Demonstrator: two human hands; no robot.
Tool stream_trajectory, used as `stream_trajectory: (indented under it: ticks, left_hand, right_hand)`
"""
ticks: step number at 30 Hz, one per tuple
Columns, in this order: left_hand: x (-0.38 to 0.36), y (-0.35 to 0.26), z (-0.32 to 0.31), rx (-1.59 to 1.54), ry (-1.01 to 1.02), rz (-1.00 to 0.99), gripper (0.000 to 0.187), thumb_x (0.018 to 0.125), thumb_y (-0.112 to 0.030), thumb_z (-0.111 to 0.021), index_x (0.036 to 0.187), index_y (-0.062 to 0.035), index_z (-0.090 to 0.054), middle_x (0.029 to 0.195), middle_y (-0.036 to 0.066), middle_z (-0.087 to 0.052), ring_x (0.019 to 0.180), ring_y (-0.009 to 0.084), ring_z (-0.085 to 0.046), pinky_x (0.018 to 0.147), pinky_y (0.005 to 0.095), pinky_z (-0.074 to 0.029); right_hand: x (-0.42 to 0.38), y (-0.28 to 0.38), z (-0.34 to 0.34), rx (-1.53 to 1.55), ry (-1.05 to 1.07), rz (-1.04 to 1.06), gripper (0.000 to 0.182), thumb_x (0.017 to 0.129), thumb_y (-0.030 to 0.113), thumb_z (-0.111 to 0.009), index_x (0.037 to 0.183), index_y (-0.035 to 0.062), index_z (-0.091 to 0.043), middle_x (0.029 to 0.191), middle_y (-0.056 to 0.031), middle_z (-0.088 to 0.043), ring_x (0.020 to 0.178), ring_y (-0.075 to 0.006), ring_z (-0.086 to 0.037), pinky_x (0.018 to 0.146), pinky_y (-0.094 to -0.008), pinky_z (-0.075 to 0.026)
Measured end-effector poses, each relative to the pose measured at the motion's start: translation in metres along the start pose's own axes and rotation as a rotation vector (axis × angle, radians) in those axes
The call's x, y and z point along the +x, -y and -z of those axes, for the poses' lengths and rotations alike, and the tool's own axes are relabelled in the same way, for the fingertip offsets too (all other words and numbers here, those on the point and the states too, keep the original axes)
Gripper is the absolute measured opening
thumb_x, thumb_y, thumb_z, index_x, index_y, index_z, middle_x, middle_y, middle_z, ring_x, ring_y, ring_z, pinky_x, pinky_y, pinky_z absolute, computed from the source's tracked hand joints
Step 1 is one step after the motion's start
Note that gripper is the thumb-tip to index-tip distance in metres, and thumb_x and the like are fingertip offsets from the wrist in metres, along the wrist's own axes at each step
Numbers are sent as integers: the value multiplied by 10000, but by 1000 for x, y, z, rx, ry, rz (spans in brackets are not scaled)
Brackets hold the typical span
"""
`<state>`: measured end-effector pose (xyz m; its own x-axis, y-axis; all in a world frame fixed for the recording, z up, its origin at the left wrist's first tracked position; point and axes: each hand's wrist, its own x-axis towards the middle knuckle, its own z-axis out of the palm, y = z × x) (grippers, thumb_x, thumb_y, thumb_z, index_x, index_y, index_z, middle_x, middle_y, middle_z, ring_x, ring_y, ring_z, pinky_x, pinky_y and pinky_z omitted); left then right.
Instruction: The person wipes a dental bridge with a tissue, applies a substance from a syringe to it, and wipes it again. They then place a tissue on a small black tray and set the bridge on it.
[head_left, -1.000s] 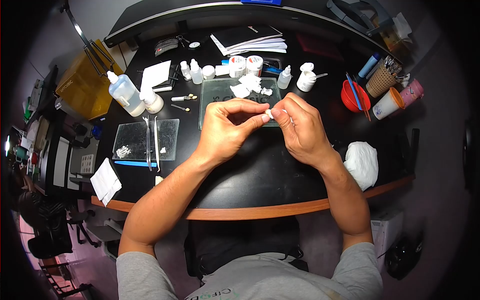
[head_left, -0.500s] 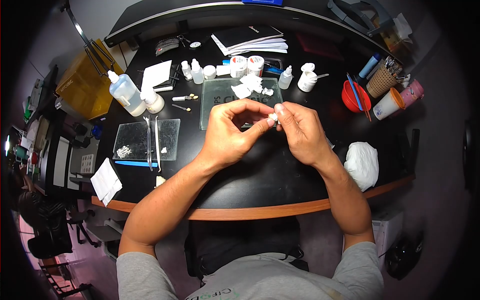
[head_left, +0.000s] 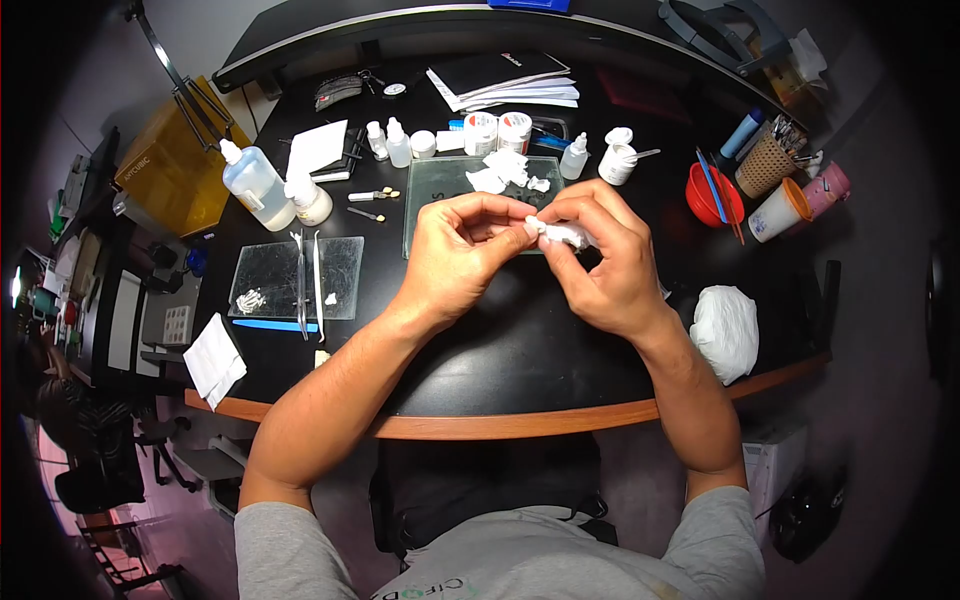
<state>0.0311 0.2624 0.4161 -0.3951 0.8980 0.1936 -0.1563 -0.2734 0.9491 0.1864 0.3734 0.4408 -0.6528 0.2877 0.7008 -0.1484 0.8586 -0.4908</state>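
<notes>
Above the table, my left hand [head_left: 452, 258] pinches a small white piece [head_left: 535, 226] between thumb and fingertips. Close against it, my right hand [head_left: 606, 262] is closed with thumb and index finger on a crumpled white tissue [head_left: 569, 236], which sticks out under its curled fingers. The fingertips of both hands meet at the small piece; its exact kind I cannot tell. Behind the hands lies a glass slab [head_left: 425, 200] with more crumpled white tissue [head_left: 505, 168] on it.
At left are a smaller glass plate [head_left: 275, 275] with tweezers [head_left: 301, 290], a large squeeze bottle [head_left: 258, 185] and a folded napkin [head_left: 213, 360]. White jars [head_left: 480, 133] line the back. A red bowl [head_left: 704, 195] and a white plastic bag [head_left: 724, 333] stand right.
My right hand has turned and raised its fingers, bringing the white tissue into view. My left hand's pinch has shifted slightly left, with the small white piece more exposed.
</notes>
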Motion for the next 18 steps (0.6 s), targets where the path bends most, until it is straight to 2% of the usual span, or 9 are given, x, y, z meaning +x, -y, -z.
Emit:
stream_trajectory:
  ticks: [5,9,12,15,18]
  left_hand:
    - [0,0,-3,37,-13,-29,217,887,13,-771,1099,46,-742,1012,125,-755,914,151,-714,869,286,-583]
    - [-2,-1,-5,148,-15,-96,190,870,30,-780,1059,31,-765,1020,130,-754,939,155,-706,875,282,-570]
    - [-2,0,-7,228,-19,-198,177,856,33,-788,1031,17,-778,988,122,-758,915,153,-709,850,276,-569]
    - [0,6,-7,322,-36,-365,182,829,37,-798,1007,-2,-791,926,109,-767,856,150,-725,802,275,-582]
    - [0,9,-7,472,-58,-534,185,791,69,-797,959,-9,-795,914,120,-765,825,166,-737,755,279,-592]
  right_hand:
    - [-3,-7,-3,-45,-62,-19,76,881,-1,-729,948,-33,-716,888,-134,-685,769,-254,-704,682,-340,-556]
    - [-3,-7,-2,-71,-75,-17,69,896,12,-722,944,-36,-717,863,-135,-694,740,-255,-703,659,-339,-550]
    - [-3,-4,1,-55,-31,-121,77,924,35,-704,940,-41,-712,841,-136,-696,728,-254,-697,637,-337,-539]
    - [-4,-3,0,86,-12,-252,121,966,68,-680,920,-39,-712,804,-112,-688,657,-179,-672,565,-308,-507]
    - [-7,-1,3,324,63,-509,138,1001,100,-656,946,-22,-687,766,-75,-666,591,-84,-614,502,-255,-467]
